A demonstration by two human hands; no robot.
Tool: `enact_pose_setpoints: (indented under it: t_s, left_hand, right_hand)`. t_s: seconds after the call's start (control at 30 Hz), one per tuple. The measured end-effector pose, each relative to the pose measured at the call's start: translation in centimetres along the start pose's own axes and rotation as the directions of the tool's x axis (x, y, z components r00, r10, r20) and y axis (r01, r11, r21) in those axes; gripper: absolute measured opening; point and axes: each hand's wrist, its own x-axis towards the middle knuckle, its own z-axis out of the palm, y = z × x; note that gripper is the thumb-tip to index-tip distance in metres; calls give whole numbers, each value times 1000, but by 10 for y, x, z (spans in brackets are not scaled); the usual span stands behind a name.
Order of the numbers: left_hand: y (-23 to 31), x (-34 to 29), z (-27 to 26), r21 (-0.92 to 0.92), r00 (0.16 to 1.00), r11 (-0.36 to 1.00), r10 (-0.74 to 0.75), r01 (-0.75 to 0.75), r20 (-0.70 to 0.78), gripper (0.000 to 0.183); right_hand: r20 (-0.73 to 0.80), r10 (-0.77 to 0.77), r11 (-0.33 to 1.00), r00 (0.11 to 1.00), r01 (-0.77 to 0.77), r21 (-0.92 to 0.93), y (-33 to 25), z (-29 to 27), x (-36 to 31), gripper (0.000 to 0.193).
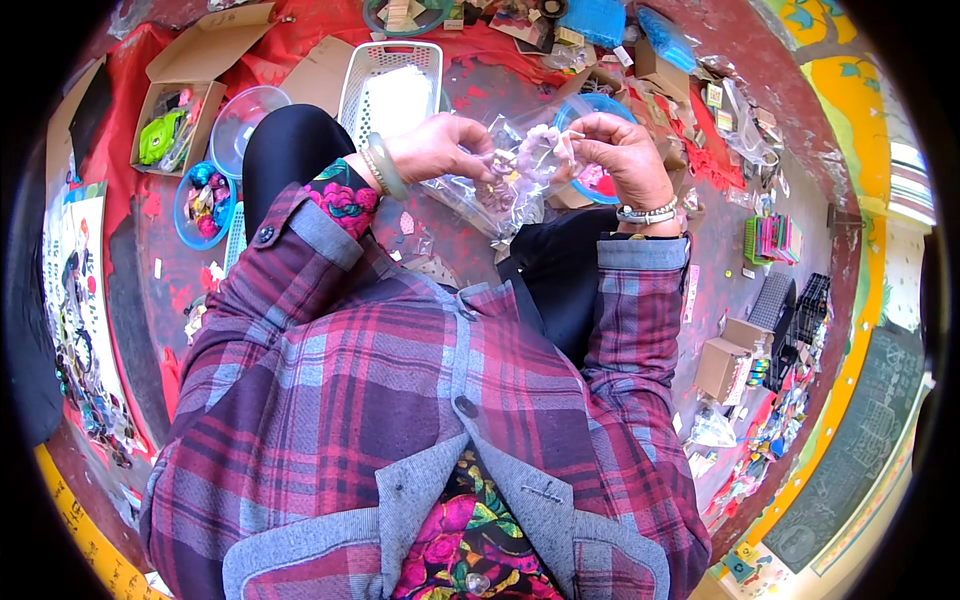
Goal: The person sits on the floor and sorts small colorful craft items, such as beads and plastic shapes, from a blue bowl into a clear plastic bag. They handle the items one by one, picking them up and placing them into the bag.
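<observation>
Pale lilac ring: held up between the hands, pinched by the fingers of the right hand.
Clear plastic bag: gripped beside the ring by the narrowed fingers of the left hand.
White basket: placed on the floor beyond the left hand.
Blue bowl: partly hidden by the right hand.
Cardboard box: set far left, bright green contents held inside.

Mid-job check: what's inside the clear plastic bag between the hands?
Through the clear plastic bag, a mauve ruffled piece shows. A paler ruffled ring is by the right hand; whether it is inside, I cannot tell. Creases and glare hide the rest.
</observation>
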Motion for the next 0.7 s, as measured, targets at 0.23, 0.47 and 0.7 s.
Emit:
enact_pose_setpoints:
  t_s: [0.23,0.47,0.7]
  left_hand:
    - [-2,-1,-2,-42,998,998,39,-37,47,18]
    - [2,0,6,-28,999,999,-16,17,42,16]
    - [4,-2,6,97,999,995,11,-8,-31,32]
  right_hand:
    - [10,-16,1000,1000,15,16,3,1,0,17]
    - [38,-20,998,999,22,-54,1,4,1,18]
    - [-4,48,998,999,-48,-50,-10,8,-4,22]
